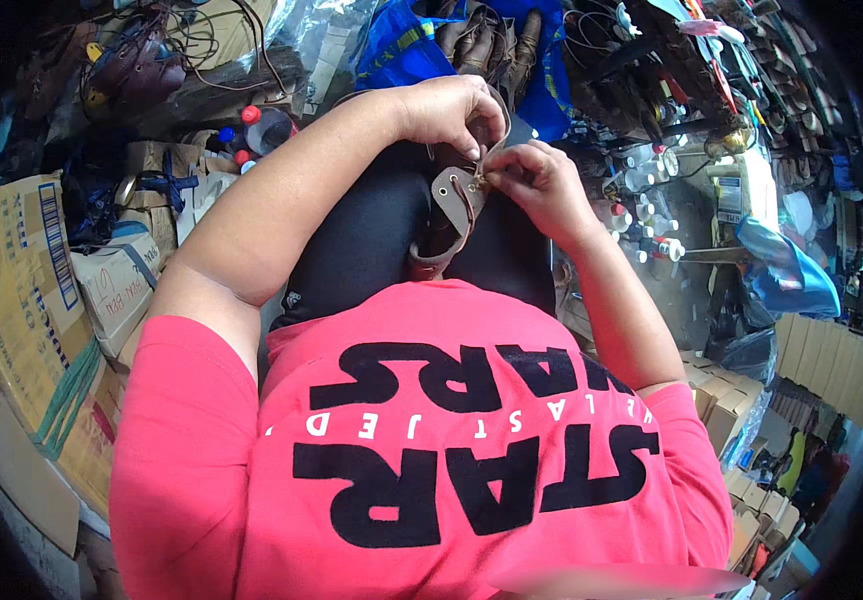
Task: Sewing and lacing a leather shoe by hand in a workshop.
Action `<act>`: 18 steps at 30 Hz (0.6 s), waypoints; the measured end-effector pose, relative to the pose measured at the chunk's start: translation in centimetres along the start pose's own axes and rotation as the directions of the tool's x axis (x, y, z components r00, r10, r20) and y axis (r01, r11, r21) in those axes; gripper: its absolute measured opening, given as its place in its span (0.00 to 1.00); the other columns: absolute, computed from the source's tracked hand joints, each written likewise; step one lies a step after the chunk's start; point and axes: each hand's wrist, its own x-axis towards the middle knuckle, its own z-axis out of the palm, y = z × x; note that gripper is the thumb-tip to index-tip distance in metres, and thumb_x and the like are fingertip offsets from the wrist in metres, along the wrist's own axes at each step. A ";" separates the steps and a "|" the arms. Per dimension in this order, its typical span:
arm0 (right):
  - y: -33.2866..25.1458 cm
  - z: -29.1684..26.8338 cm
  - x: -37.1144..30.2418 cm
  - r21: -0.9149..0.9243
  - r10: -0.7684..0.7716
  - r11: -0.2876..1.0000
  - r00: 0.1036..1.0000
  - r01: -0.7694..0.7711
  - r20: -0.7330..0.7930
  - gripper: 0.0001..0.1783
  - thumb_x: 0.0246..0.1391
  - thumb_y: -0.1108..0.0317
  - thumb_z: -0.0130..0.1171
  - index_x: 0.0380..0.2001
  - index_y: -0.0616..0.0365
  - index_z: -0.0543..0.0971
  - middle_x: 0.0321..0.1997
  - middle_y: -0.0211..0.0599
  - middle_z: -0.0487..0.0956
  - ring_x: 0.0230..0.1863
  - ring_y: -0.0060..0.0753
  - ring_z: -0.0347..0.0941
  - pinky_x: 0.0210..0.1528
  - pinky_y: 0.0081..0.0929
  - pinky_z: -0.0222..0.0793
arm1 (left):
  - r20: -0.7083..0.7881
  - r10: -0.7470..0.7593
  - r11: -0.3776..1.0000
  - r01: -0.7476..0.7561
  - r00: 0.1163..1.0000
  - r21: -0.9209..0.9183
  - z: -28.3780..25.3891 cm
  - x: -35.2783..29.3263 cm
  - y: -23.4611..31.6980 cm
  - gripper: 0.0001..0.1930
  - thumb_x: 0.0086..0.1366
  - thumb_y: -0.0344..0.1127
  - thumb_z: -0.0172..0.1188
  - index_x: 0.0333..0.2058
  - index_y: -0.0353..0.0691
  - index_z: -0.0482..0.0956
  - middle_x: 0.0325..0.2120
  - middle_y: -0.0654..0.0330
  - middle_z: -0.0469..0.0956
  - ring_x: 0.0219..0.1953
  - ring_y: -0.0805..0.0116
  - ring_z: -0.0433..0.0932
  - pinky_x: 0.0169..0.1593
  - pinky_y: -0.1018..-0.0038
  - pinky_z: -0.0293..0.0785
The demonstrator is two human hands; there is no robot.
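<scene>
On my lap, between my dark-trousered thighs, rests a brown leather piece (450, 201) with metal eyelets along its edge and a curved lower part. It looks like part of a shoe or sandal. A thin brown lace (508, 118) loops above it and runs through some of the eyelets. My left hand (457, 112) reaches in from the left, its fingers curled in a pinch on the lace just above the leather. From the other side my right hand (544, 180) pinches the lace close to the eyelets, thumb against forefinger. The fingertips nearly meet, and the exact grip is small.
A blue bag (407, 45) holding brown shoe-shaped forms stands beyond my knees. Cardboard boxes (27, 265) are stacked at left, near bottles with red caps (270, 130). At right are small white bottles (642, 215), a blue plastic bag (787, 270) and crowded shelves (802, 90).
</scene>
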 end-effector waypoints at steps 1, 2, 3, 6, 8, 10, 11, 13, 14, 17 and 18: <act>-0.1 -0.1 0.0 -0.001 0.025 1.000 1.000 -0.025 -0.005 0.08 0.43 0.70 0.67 0.31 0.52 0.84 0.23 0.36 0.76 0.29 0.36 0.74 0.35 0.29 0.69 | -0.079 0.008 0.993 0.002 0.997 0.122 -0.1 -0.3 0.2 0.21 0.43 0.28 0.71 0.41 0.43 0.81 0.43 0.57 0.70 0.48 0.59 0.72 0.54 0.70 0.69; -0.2 -0.2 0.0 -0.020 0.004 1.000 1.000 -0.004 -0.008 0.08 0.43 0.71 0.67 0.31 0.52 0.84 0.23 0.36 0.76 0.28 0.37 0.74 0.33 0.30 0.69 | -0.150 0.046 0.971 -0.009 0.988 0.237 -0.3 -0.8 0.5 0.22 0.44 0.30 0.71 0.42 0.43 0.81 0.44 0.56 0.70 0.48 0.58 0.72 0.54 0.69 0.69; -0.2 -0.3 -0.1 -0.033 -0.018 0.999 1.000 0.017 -0.025 0.09 0.43 0.71 0.66 0.32 0.51 0.84 0.23 0.36 0.76 0.28 0.38 0.74 0.32 0.31 0.69 | -0.145 0.027 0.969 0.010 0.989 0.245 -0.4 -1.5 0.7 0.22 0.44 0.30 0.71 0.42 0.43 0.81 0.44 0.56 0.70 0.48 0.58 0.72 0.54 0.69 0.69; -0.2 -0.7 -0.8 -0.117 -0.019 0.993 1.000 0.018 -0.011 0.08 0.46 0.69 0.64 0.33 0.49 0.84 0.25 0.34 0.76 0.32 0.38 0.74 0.37 0.34 0.67 | -0.366 -0.105 0.887 0.254 0.925 0.386 -1.1 -4.4 1.0 0.24 0.47 0.35 0.70 0.46 0.45 0.79 0.49 0.55 0.69 0.51 0.55 0.71 0.55 0.67 0.69; -0.1 -0.7 -1.2 -0.164 -0.035 0.986 0.999 0.031 -0.022 0.08 0.48 0.68 0.63 0.34 0.48 0.84 0.27 0.33 0.76 0.34 0.38 0.73 0.39 0.35 0.66 | -0.281 -0.219 0.824 0.331 0.934 0.459 -1.1 -5.7 0.8 0.18 0.50 0.36 0.68 0.43 0.44 0.80 0.46 0.56 0.71 0.49 0.56 0.73 0.52 0.67 0.71; 0.0 -0.5 -1.5 -0.192 -0.118 0.976 0.992 0.106 -0.051 0.09 0.48 0.75 0.62 0.35 0.53 0.83 0.27 0.36 0.76 0.30 0.39 0.74 0.32 0.30 0.69 | -0.257 -0.214 0.830 0.314 0.943 0.461 -0.8 -6.1 0.6 0.14 0.52 0.34 0.66 0.39 0.42 0.79 0.44 0.56 0.72 0.47 0.57 0.74 0.50 0.66 0.71; 0.1 -0.5 -1.5 -0.204 -0.122 0.973 0.991 0.109 -0.053 0.09 0.48 0.75 0.62 0.35 0.53 0.83 0.27 0.36 0.76 0.30 0.39 0.74 0.32 0.30 0.69 | -0.233 -0.177 0.852 0.267 0.956 0.450 -0.9 -5.9 0.6 0.10 0.54 0.33 0.64 0.36 0.41 0.78 0.42 0.56 0.74 0.46 0.57 0.75 0.48 0.66 0.72; 0.2 -0.5 -1.8 -0.163 -0.115 0.981 0.992 0.104 -0.056 0.10 0.49 0.76 0.61 0.36 0.53 0.83 0.28 0.37 0.76 0.30 0.39 0.74 0.31 0.31 0.69 | -0.235 -0.127 0.844 0.229 0.964 0.485 -1.0 -6.2 0.9 0.08 0.59 0.35 0.60 0.34 0.40 0.77 0.35 0.54 0.77 0.43 0.52 0.76 0.45 0.63 0.72; 0.3 -0.5 -1.9 -0.175 -0.119 0.978 0.992 0.109 -0.049 0.10 0.49 0.76 0.61 0.36 0.53 0.83 0.28 0.37 0.76 0.30 0.39 0.74 0.31 0.31 0.69 | -0.333 -0.157 0.894 0.277 0.930 0.352 -1.3 -6.3 1.2 0.08 0.60 0.36 0.59 0.34 0.39 0.76 0.35 0.53 0.77 0.41 0.53 0.77 0.44 0.64 0.72; 0.3 -0.7 -2.4 -0.163 -0.123 0.980 0.991 0.111 -0.062 0.11 0.48 0.76 0.61 0.36 0.52 0.83 0.28 0.37 0.75 0.29 0.40 0.74 0.31 0.32 0.69 | -0.487 -0.229 0.952 0.297 0.843 0.067 -3.3 -7.5 2.3 0.13 0.65 0.42 0.55 0.35 0.37 0.77 0.31 0.53 0.79 0.37 0.62 0.78 0.42 0.68 0.72; 0.3 -0.7 -2.5 -0.175 -0.117 0.979 0.991 0.105 -0.060 0.11 0.48 0.76 0.61 0.36 0.51 0.83 0.27 0.37 0.75 0.29 0.40 0.73 0.31 0.32 0.68 | -0.507 -0.237 0.938 0.330 0.829 0.101 -3.8 -7.8 2.5 0.15 0.64 0.45 0.56 0.36 0.37 0.79 0.32 0.53 0.79 0.37 0.61 0.78 0.43 0.68 0.72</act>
